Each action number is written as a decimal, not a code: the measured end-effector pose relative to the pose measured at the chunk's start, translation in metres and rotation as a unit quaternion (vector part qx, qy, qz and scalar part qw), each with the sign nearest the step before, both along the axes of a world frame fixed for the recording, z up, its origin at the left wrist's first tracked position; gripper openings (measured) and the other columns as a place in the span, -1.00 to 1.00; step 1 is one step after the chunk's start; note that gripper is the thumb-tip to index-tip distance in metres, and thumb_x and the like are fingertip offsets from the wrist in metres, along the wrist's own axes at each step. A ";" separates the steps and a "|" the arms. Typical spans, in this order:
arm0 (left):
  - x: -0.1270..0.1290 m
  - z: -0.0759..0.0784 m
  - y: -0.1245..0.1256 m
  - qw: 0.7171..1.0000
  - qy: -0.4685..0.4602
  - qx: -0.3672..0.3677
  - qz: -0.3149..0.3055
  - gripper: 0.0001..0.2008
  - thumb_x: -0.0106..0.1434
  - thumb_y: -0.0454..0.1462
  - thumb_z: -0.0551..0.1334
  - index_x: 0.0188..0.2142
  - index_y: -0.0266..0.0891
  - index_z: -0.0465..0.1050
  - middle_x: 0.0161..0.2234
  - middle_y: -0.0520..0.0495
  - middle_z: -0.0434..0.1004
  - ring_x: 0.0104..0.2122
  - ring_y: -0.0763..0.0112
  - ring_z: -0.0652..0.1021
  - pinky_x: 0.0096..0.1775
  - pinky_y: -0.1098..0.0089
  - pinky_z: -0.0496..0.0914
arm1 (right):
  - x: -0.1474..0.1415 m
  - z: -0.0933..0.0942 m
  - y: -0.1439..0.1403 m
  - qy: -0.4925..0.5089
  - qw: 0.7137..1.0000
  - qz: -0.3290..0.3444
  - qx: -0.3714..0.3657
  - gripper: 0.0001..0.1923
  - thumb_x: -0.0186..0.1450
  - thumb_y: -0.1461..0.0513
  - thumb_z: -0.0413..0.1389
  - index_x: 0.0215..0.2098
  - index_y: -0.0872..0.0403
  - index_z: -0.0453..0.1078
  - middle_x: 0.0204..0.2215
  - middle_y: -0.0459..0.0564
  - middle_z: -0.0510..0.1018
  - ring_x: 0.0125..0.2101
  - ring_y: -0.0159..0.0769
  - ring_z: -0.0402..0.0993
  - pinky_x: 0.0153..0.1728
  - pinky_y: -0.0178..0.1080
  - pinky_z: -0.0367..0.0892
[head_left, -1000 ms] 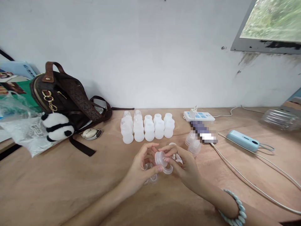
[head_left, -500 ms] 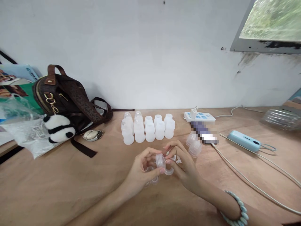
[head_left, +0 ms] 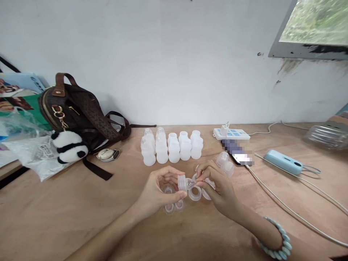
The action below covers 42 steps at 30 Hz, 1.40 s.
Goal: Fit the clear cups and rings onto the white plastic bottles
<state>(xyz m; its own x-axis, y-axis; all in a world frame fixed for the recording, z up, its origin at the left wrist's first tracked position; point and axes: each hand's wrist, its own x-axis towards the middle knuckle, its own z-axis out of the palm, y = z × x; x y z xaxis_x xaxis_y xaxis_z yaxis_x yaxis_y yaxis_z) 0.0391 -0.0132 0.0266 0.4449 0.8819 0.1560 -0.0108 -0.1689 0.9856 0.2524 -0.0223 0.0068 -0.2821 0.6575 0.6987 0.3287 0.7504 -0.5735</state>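
My left hand [head_left: 157, 188] grips a clear ribbed bottle collar [head_left: 182, 182] between thumb and fingers, turned on its side. A soft clear bottle teat [head_left: 190, 183] sticks out of the collar toward the right. My right hand [head_left: 219, 186] pinches the teat's tip. On the table under the hands lie loose collar rings [head_left: 194, 194], partly covered by my right hand. Several more clear teats [head_left: 169, 207] rest below my left hand. Behind stand several milky white baby bottles [head_left: 174, 154] in rows; the ones at the left have clear domed tops [head_left: 160, 132].
Two clear domed caps [head_left: 227, 168] sit right of my right hand, near a phone [head_left: 240, 157] on a cable. A power strip [head_left: 231, 134] and a light blue device [head_left: 283, 162] lie farther right. To the left are a mouse [head_left: 106, 154], a backpack [head_left: 78, 105] and a plastic bag [head_left: 40, 159].
My right hand has moved slightly right with the teat's tip, and the teat now stretches out visibly from the collar. The left hand has shifted a little left, uncovering more teats.
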 end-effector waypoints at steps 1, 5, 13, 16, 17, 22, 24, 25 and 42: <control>0.000 -0.001 0.001 1.000 -0.001 -0.008 -0.008 -0.59 -0.01 -0.23 0.48 -0.19 -0.28 0.46 -0.32 -0.10 0.63 -0.32 0.31 0.58 -0.24 0.32 0.44 | 0.000 0.001 0.000 -0.012 1.000 -0.002 0.007 -0.90 0.38 0.27 0.06 -0.33 0.02 0.32 -0.33 -0.03 0.44 -0.28 -0.24 0.42 -0.25 -0.18 0.34; 0.003 -0.010 0.002 0.996 -0.045 -0.042 -0.058 -0.53 0.09 -0.21 0.44 -0.08 -0.19 0.29 -0.35 -0.01 0.58 -0.38 0.39 0.55 -0.31 0.39 0.41 | -0.004 0.005 0.000 -0.094 0.995 0.016 0.020 -0.71 0.34 0.15 0.16 0.00 0.03 0.33 -0.15 0.06 0.48 -0.12 -0.14 0.40 -0.13 -0.11 0.36; 0.003 -0.008 0.008 0.984 0.112 0.140 0.008 -0.65 0.36 -0.11 0.16 0.07 -0.13 0.18 -0.10 -0.13 0.53 -0.18 0.23 0.55 -0.19 0.28 0.41 | -0.003 0.003 0.000 -0.085 0.994 -0.031 0.065 -0.61 0.32 0.18 0.18 0.10 -0.02 0.32 -0.06 0.11 0.46 -0.05 -0.09 0.42 -0.08 -0.04 0.40; 0.007 0.003 0.029 0.875 0.325 0.339 0.114 -0.76 0.39 -0.22 0.09 0.01 -0.21 0.31 0.00 -0.22 0.44 -0.06 0.08 0.48 -0.03 0.10 0.34 | 0.000 0.005 0.001 -0.058 0.993 -0.074 0.068 -0.61 0.32 0.20 0.18 0.11 -0.02 0.33 -0.08 0.12 0.48 -0.07 -0.08 0.45 -0.14 -0.05 0.44; 0.010 0.007 0.038 0.827 0.387 0.384 0.140 -0.79 0.38 -0.27 0.09 -0.02 -0.25 0.35 0.00 -0.26 0.42 -0.05 0.03 0.46 -0.03 0.06 0.33 | 0.001 0.005 0.002 -0.056 0.992 -0.080 0.075 -0.61 0.32 0.20 0.17 0.10 -0.01 0.33 -0.09 0.12 0.48 -0.10 -0.08 0.46 -0.15 -0.05 0.45; 0.026 0.018 0.072 0.675 0.531 0.468 0.206 -0.83 0.33 -0.39 0.10 -0.17 -0.35 0.46 -0.07 -0.39 0.43 -0.09 -0.10 0.44 -0.13 0.05 0.33 | 0.001 0.008 0.002 -0.078 0.988 -0.080 0.104 -0.63 0.32 0.22 0.16 0.09 -0.01 0.32 -0.13 0.12 0.49 -0.19 -0.11 0.45 -0.20 -0.04 0.46; 0.028 0.017 0.076 0.663 0.543 0.472 0.209 -0.83 0.32 -0.41 0.10 -0.24 -0.34 0.47 -0.09 -0.39 0.44 -0.11 -0.10 0.44 -0.15 0.06 0.32 | 0.001 0.009 0.001 -0.082 0.988 -0.076 0.107 -0.63 0.33 0.23 0.15 0.09 0.00 0.32 -0.13 0.12 0.49 -0.20 -0.12 0.44 -0.19 -0.03 0.45; 0.028 0.016 0.076 0.661 0.546 0.472 0.207 -0.82 0.32 -0.43 0.09 -0.26 -0.33 0.47 -0.08 -0.39 0.43 -0.11 -0.09 0.44 -0.16 0.07 0.32 | 0.001 0.009 0.001 -0.082 0.988 -0.074 0.109 -0.63 0.33 0.23 0.16 0.09 0.01 0.32 -0.13 0.12 0.49 -0.20 -0.12 0.43 -0.19 -0.03 0.45; -0.013 0.052 0.015 0.951 0.197 0.239 0.017 -0.81 0.43 -0.21 0.00 0.01 -0.09 0.23 -0.10 -0.03 0.38 -0.13 0.30 0.42 -0.10 0.34 0.31 | 0.002 0.010 0.000 -0.044 0.992 -0.060 0.105 -0.58 0.32 0.26 0.18 0.13 0.03 0.30 -0.11 0.12 0.48 -0.13 -0.16 0.46 -0.19 -0.16 0.48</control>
<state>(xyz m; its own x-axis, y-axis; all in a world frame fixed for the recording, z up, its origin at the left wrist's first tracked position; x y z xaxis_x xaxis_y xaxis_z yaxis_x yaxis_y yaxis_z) 0.0260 0.0019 0.0782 0.5234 0.7675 0.3702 0.3568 -0.5919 0.7227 0.2544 -0.0224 0.0167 -0.2772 0.5323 0.7999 0.4643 0.8030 -0.3735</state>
